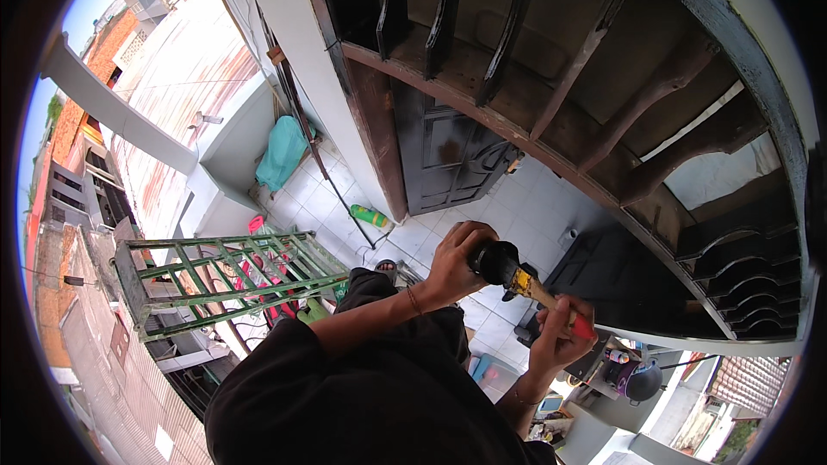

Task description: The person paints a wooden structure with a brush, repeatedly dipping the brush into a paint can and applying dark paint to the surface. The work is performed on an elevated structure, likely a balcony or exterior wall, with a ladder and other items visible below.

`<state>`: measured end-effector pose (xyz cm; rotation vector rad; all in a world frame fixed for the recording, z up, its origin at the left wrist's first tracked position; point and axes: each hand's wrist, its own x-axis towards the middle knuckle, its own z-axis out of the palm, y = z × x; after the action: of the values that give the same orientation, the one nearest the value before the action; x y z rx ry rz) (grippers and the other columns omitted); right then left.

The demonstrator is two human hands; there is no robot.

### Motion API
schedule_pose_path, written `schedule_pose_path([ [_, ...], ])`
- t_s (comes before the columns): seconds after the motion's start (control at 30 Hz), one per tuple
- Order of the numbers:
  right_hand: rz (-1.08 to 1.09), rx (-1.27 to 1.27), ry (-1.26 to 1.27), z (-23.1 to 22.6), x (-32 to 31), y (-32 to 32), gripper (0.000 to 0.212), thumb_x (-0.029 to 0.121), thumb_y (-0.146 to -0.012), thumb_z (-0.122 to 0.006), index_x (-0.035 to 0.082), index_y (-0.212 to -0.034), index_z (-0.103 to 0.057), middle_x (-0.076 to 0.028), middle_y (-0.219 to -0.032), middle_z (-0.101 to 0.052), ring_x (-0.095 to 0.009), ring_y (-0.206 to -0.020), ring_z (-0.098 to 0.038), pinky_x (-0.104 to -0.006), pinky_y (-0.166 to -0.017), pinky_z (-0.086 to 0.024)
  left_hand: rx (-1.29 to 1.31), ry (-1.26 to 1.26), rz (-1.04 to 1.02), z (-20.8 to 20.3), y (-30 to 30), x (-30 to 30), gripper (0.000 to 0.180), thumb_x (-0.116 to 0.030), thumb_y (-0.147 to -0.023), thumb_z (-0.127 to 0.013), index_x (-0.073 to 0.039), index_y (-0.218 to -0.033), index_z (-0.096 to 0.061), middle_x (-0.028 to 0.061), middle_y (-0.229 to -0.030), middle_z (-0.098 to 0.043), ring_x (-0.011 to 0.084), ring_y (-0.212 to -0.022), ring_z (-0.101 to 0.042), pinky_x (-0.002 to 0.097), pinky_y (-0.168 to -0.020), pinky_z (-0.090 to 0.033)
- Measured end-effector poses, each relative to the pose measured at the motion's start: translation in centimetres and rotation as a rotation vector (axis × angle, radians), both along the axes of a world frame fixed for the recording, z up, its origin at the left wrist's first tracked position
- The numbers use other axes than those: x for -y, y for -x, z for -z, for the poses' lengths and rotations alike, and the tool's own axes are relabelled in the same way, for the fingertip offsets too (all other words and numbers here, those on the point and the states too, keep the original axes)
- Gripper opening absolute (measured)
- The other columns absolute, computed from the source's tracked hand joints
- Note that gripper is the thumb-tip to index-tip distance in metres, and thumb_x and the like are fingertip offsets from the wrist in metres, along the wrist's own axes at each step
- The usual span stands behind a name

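Black bristles of a paintbrush (498,262) are sitting under my left hand (458,260), whose fingers are curling around the brush head, while my right hand (560,333) is gripping its wooden, red-tipped handle. I am holding it just below the dark-painted wooden frame (551,133), above the tiled floor (517,207).

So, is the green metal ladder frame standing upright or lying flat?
Cannot tell for sure. The green metal ladder frame runs sideways across the head view, below the hands, but the tilted fisheye hides its true orientation.
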<state>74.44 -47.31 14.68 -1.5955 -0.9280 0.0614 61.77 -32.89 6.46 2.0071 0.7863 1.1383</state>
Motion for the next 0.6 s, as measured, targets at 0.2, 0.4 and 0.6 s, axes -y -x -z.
schedule_pose_path([
  [0.2, -0.127, 0.247, 0.107, -0.5, -3.9, 0.7, 0.003, 0.004, -0.092, -0.073, 0.002, -0.094, -0.071, -0.009, -0.073, -0.069, -0.018, -0.055, -0.063, -0.0316, -0.051, -0.044, 0.012, -0.009, -0.010, -0.2, 1.0, -1.2, 0.059, -0.012, -0.061, -0.093, -0.013, -0.112, -0.064, 0.0055, -0.115, -0.066, 0.0316, -0.111, -0.064, 0.0432, -0.093, -0.054],
  [0.4, -0.174, 0.288, 0.137, -1.4, -6.0, 0.3, 0.003, 0.003, -0.094, -0.072, 0.001, -0.094, -0.070, -0.009, -0.073, -0.069, -0.019, -0.055, -0.064, -0.0316, -0.052, -0.046, 0.030, -0.030, -0.034, -0.3, 0.1, -2.0, 0.057, -0.010, -0.063, -0.092, -0.010, -0.114, -0.066, 0.0090, -0.114, -0.069, 0.0334, -0.106, -0.068, 0.0433, -0.089, -0.055],
  [0.6, -0.196, 0.258, 0.123, -1.1, -6.2, -1.0, 0.006, 0.003, -0.098, -0.067, -0.002, -0.095, -0.069, -0.011, -0.074, -0.070, -0.018, -0.058, -0.068, -0.0308, -0.053, -0.049, 0.017, 0.018, -0.053, -0.7, -0.5, -2.5, 0.058, -0.013, -0.063, -0.095, -0.009, -0.113, -0.066, 0.0089, -0.114, -0.068, 0.0331, -0.107, -0.067, 0.0423, -0.090, -0.055],
])
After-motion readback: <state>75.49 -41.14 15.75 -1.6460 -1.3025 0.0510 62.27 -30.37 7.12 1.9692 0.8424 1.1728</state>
